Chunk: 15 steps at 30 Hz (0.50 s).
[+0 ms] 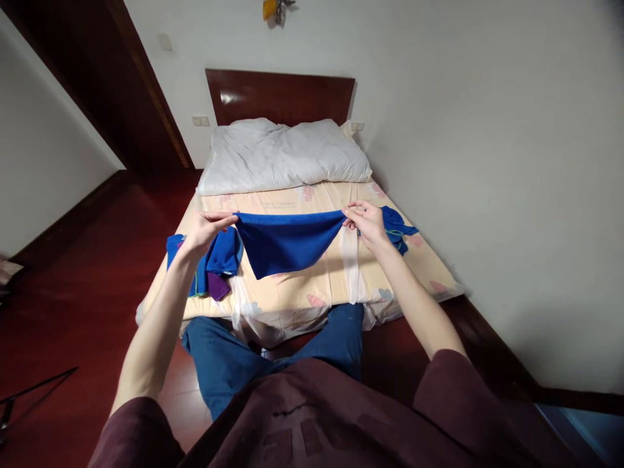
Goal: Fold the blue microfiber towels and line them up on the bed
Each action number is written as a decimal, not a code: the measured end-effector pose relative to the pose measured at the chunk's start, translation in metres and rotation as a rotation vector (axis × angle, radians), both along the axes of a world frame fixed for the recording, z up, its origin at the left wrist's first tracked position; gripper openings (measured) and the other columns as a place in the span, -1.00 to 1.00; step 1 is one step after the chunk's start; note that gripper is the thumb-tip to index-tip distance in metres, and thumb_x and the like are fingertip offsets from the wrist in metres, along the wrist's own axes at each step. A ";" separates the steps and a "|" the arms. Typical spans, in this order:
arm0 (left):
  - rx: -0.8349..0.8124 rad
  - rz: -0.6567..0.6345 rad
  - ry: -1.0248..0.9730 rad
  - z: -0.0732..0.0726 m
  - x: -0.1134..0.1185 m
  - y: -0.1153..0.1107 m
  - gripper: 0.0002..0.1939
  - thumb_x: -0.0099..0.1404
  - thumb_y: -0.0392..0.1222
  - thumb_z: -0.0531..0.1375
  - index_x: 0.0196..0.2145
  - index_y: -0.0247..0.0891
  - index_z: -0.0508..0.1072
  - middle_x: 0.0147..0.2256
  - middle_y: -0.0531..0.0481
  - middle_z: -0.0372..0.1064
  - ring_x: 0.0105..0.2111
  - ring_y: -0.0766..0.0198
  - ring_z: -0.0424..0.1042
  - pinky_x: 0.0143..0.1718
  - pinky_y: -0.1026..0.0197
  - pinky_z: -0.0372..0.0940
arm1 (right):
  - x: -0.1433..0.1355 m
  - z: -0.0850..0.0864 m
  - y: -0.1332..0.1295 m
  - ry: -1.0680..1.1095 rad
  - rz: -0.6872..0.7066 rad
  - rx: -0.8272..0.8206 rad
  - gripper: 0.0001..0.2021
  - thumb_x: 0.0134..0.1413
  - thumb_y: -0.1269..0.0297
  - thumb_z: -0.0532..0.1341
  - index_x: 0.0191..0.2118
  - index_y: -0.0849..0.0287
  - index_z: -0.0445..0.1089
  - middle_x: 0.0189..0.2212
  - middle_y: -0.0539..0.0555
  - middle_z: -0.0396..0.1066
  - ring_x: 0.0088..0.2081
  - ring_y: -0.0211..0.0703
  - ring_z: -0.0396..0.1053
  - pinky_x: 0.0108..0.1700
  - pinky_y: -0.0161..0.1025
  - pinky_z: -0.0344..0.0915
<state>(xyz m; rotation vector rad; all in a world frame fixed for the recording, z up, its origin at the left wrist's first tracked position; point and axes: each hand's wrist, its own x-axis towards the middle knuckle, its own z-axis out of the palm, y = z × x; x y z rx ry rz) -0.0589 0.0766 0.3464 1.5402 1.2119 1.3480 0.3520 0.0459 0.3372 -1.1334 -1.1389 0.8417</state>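
Blue cloth stretched above bed, left hand pinching one top corner, right hand pinching other. Blue-purple cloth pile on bed under left hand, partly hidden. Another blue cloth behind right hand, mostly covered. White duvet at bed head.

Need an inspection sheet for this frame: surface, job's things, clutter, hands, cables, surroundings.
Surface: bed with pale floral sheet.
Job's things: blue cloth held stretched above the bed, sagging in the middle.
Clutter: blue and purple cloths piled at the bed's left edge; another blue cloth at right; white duvet at the head.
Hands: left hand and right hand each pinch an upper corner.
Cables: thin dark line on floor, unclear.
Surroundings: wooden headboard, red-brown floor, white walls.
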 end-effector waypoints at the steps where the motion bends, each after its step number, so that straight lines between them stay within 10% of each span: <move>1: -0.008 -0.025 0.026 0.001 -0.001 -0.008 -0.54 -0.14 0.09 0.54 -0.37 -0.32 0.67 -0.21 -0.24 0.59 -0.24 -0.02 0.53 -0.35 0.09 0.45 | 0.004 0.000 -0.008 0.000 0.016 -0.030 -0.42 -0.33 -0.09 0.57 -0.27 0.16 0.40 -0.58 -0.04 0.46 -0.57 -0.27 0.44 -0.62 -0.43 0.18; 8: -0.049 -0.119 0.124 0.001 -0.004 -0.022 -0.56 -0.16 0.09 0.55 -0.39 -0.27 0.68 -0.23 -0.24 0.60 -0.27 -0.03 0.56 -0.42 0.12 0.47 | 0.025 -0.009 -0.034 0.033 0.030 -0.155 -0.44 -0.41 0.02 0.63 -0.32 0.19 0.42 -0.52 0.02 0.51 -0.56 -0.23 0.49 -0.61 -0.42 0.29; 15: -0.057 -0.092 0.190 -0.030 0.013 0.031 -0.60 -0.14 0.07 0.54 -0.43 -0.28 0.66 -0.24 -0.24 0.60 -0.27 0.01 0.57 -0.29 0.11 0.49 | 0.021 -0.034 0.022 0.079 0.008 -0.256 -0.56 -0.26 0.17 0.61 -0.32 0.22 0.43 -0.54 -0.01 0.50 -0.57 -0.30 0.48 -0.56 -0.46 0.35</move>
